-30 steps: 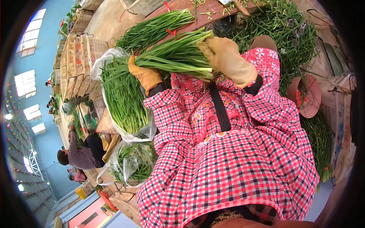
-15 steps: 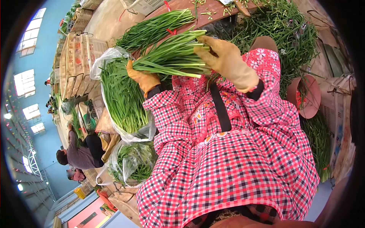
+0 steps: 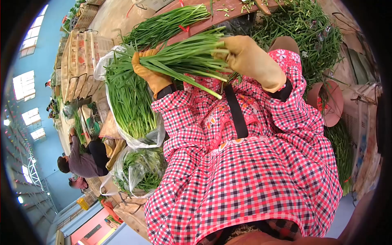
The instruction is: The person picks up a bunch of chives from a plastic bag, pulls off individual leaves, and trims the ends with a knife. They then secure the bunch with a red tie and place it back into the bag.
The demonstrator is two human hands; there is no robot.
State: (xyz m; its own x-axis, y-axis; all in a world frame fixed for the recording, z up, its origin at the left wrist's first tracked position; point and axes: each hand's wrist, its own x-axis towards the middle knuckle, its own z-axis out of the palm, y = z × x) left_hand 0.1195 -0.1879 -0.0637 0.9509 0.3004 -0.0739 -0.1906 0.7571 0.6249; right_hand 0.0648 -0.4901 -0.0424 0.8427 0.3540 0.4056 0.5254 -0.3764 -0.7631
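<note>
Both my hands wear tan gloves. My left hand (image 3: 151, 75) is wrapped round a loose bunch of garlic chives (image 3: 185, 59), its leaves pointing left and its pale stem ends right. At those stem ends my right hand (image 3: 249, 59) has its fingers curled in on the stems, the fingertips partly hidden. Under and left of my left hand, a clear plastic bag (image 3: 157, 141) holds a thick stack of loose chives (image 3: 130, 108). Just beyond the held bunch, a bundle of chives (image 3: 167, 26) lies on a reddish board (image 3: 228, 18), near a red tie (image 3: 184, 29).
A wooden handle (image 3: 262, 7) and cut stem pieces lie on the board. Leaf trimmings (image 3: 298, 36) are heaped at the right. Another plastic bag of greens (image 3: 141, 171) stands at my left. Stacked cartons (image 3: 79, 65) and a bending person (image 3: 83, 159) are farther left.
My right hand has turned, its fingers closing in at the stem ends. The held bunch has spread, with some stems drooping lower. My left hand has shifted slightly left.
</note>
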